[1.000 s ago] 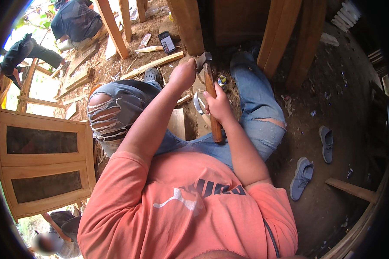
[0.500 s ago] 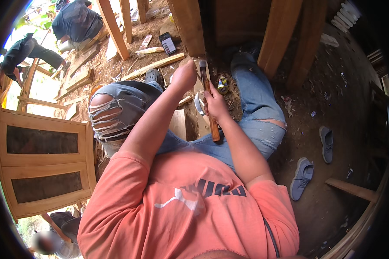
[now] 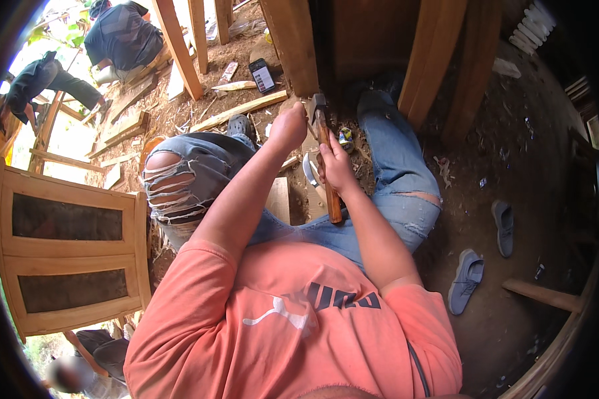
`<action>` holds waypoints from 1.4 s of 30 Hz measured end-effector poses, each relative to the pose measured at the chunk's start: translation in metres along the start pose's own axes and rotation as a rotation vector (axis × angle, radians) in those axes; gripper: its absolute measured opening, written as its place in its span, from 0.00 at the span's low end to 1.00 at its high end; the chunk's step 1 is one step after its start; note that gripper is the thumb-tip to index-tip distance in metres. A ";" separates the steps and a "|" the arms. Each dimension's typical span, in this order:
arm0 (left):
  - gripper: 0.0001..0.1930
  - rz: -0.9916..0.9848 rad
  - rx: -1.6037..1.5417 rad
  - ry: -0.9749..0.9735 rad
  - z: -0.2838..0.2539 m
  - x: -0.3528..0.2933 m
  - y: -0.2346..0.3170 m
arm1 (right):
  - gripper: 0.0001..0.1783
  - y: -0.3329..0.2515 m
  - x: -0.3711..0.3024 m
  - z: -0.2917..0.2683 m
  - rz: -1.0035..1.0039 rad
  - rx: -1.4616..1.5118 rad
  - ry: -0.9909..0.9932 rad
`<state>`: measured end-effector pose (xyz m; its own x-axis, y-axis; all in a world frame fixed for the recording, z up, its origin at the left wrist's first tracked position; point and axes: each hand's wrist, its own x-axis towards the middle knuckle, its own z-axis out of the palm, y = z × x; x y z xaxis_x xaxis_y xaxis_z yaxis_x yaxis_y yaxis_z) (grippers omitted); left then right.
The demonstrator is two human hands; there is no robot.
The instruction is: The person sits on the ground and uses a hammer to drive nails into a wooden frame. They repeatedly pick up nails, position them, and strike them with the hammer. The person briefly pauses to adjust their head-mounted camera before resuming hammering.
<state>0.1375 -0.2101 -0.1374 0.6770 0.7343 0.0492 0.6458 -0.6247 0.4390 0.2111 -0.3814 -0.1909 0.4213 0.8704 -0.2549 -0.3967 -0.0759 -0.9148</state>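
My right hand [image 3: 337,166] is closed round the wooden handle of a hammer [image 3: 333,205], its dark metal head up beside my left hand. My left hand [image 3: 288,128] is closed at the foot of a wooden post [image 3: 293,53]; whatever its fingers pinch is too small or hidden to make out. Between my legs lies a tool with a curved pale blade [image 3: 310,171], partly covered by my right hand. A short board [image 3: 279,201] lies beside it. Just beyond my right hand is a small yellow can [image 3: 345,138].
A phone [image 3: 261,75] with its screen lit lies on the dirt beyond a long wood strip [image 3: 239,112]. Wooden posts [image 3: 432,60] rise ahead. A panelled wooden frame [image 3: 73,249] stands at left, shoes [image 3: 465,280] at right. Other people [image 3: 123,40] are at far left.
The hammer head has turned slightly and now sits right beside my left hand. Both hands appear a little lower in the picture, as the whole view has shifted slightly.
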 end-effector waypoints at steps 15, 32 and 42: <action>0.08 0.023 0.014 -0.034 0.005 -0.007 0.007 | 0.30 0.005 0.000 -0.005 0.048 0.010 -0.003; 0.08 -0.008 -0.010 0.030 0.005 -0.006 0.002 | 0.30 0.019 0.001 -0.006 0.063 -0.121 0.015; 0.09 -0.009 -0.018 -0.001 0.003 -0.009 0.012 | 0.27 0.018 0.003 -0.010 0.153 -0.201 0.053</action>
<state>0.1401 -0.2249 -0.1354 0.6712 0.7399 0.0440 0.6458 -0.6129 0.4553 0.2129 -0.3849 -0.2114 0.4135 0.8148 -0.4063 -0.2914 -0.3044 -0.9069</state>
